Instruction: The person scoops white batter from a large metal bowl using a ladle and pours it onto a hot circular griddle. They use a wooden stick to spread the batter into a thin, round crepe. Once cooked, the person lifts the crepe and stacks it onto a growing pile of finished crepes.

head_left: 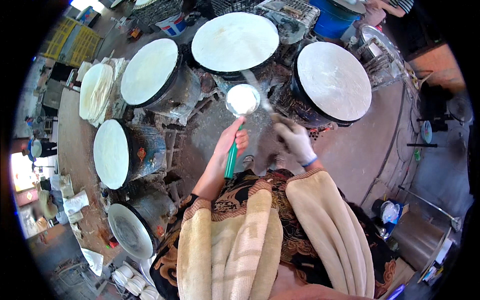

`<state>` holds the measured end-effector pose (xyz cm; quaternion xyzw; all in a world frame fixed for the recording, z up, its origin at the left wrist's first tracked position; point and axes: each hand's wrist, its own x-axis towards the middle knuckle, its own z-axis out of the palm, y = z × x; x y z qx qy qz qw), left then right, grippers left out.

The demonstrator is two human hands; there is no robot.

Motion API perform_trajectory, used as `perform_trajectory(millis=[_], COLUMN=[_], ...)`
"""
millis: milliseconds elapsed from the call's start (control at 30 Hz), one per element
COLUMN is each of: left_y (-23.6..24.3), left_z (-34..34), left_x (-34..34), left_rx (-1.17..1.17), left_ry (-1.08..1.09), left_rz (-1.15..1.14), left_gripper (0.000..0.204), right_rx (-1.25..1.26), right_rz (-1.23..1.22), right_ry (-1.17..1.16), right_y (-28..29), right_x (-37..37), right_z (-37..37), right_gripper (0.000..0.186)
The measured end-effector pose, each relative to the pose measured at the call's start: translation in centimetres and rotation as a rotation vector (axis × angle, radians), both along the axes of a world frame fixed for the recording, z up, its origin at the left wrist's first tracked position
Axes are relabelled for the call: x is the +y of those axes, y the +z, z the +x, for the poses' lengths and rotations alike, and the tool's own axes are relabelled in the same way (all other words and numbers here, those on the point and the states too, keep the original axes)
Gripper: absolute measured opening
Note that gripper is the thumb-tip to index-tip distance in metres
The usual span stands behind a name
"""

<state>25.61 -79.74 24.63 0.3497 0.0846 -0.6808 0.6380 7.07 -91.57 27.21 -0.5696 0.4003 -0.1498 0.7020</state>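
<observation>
My left hand (232,141) is wrapped round the green handle of a ladle (243,100), whose round bowl looks full of white batter. Beside it, my right hand (296,142) wears a whitish glove with a blue band at the wrist. Its fingers are closed on a long, flat scraper (258,89), blurred by motion, with its tip near the front rim of the middle griddle (235,42). White batter coats that griddle. More white-coated round griddles stand at the right (334,82), upper left (150,72) and left (111,154).
A greyish griddle (131,230) with little white on it sits at the lower left. Thin round sheets are stacked (96,92) at the far left. Behind are a blue drum (332,20) and a white bucket (172,25). Another person's arm shows at the upper right.
</observation>
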Motion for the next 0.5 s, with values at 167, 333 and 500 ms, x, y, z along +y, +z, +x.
perform_trajectory(millis=[167, 333, 500], left_y=[0.4, 2.1, 2.6], left_z=[-0.5, -0.2, -0.8], left_x=[5.3, 12.4, 17.7], left_rx=[-0.183, -0.148, -0.096], left_ry=[0.252, 0.531, 0.737], left_rz=[0.173, 0.196, 0.25], left_gripper=[0.024, 0.034, 0.038], right_rx=[-0.151, -0.01, -0.118], right_rz=[-0.012, 0.216, 0.977], right_ry=[0.623, 0.347, -0.33], right_y=[-2.4, -8.7, -17.8], right_x=[3.2, -1.3, -4.7], right_z=[7.5, 16.6, 30.3], right_gripper=[0.042, 0.023, 0.015])
